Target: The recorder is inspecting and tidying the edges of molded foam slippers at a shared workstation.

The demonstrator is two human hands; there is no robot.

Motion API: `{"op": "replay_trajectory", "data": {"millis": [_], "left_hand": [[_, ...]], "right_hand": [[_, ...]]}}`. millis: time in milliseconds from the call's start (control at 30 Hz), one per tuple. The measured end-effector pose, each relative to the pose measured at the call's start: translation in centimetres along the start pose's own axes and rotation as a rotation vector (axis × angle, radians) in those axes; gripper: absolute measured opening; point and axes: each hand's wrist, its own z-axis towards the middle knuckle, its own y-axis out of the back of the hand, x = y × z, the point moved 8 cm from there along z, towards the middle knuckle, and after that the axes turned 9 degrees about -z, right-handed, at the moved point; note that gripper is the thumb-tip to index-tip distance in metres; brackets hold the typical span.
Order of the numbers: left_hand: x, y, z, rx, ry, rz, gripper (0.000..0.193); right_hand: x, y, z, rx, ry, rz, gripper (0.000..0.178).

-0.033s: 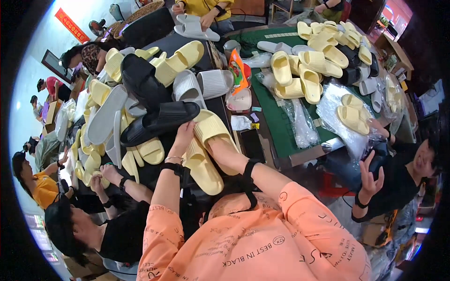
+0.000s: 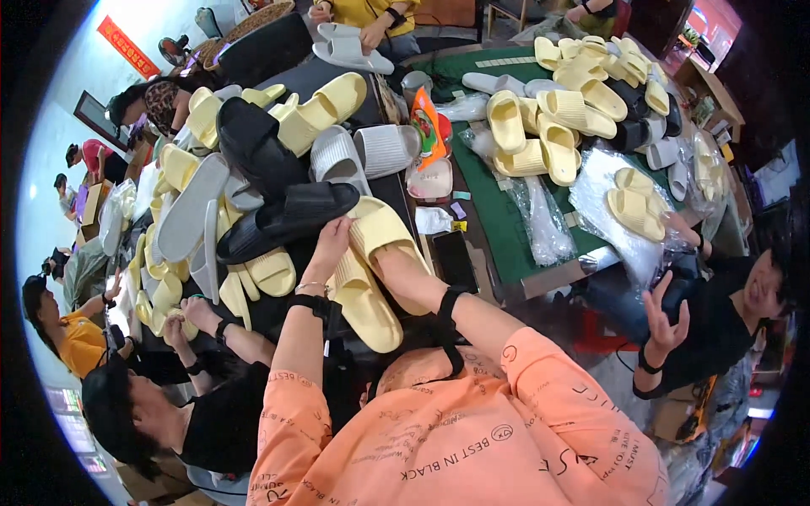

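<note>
A pair of pale yellow slippers lies side by side before me, their ribbed straps away from me. My left hand (image 2: 332,240) is closed at the strap end of the left slipper (image 2: 368,314), its fingertips between that slipper and a black slipper (image 2: 291,221). Into the right slipper (image 2: 381,223) reaches my right hand (image 2: 399,268), its fingers hidden under the strap. The black slipper lies just beyond my left hand, on top of a heap. Two light grey slippers, one of them ribbed (image 2: 386,149), lie farther back.
Yellow, grey and black slippers are piled on the left. A dark phone (image 2: 456,261) and an orange packet (image 2: 431,131) lie right of my hands. More slippers and clear plastic bags (image 2: 540,223) cover the green table (image 2: 506,253). Co-workers sit at my left, right and across.
</note>
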Motion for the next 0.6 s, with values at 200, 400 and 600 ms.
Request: {"op": "replay_trajectory", "data": {"millis": [200, 400, 600], "left_hand": [[-3.6, -3.5, -4.0, 0.058, -0.099, -0.045, 0.016], [-7.6, -11.0, -6.7, 0.256, -0.21, -0.106, 0.017], [-8.9, -23.8, -3.6, 0.406, -0.284, 0.045, 0.019]], "right_hand": [[1.4, 3.2, -1.1, 0.106, -0.021, 0.2, 0.019], [0.1, 11.3, -4.6, 0.094, -0.021, 0.196, 0.018], [-8.5, 18.2, -8.3, 0.047, -0.217, 0.096, 0.015]]}}
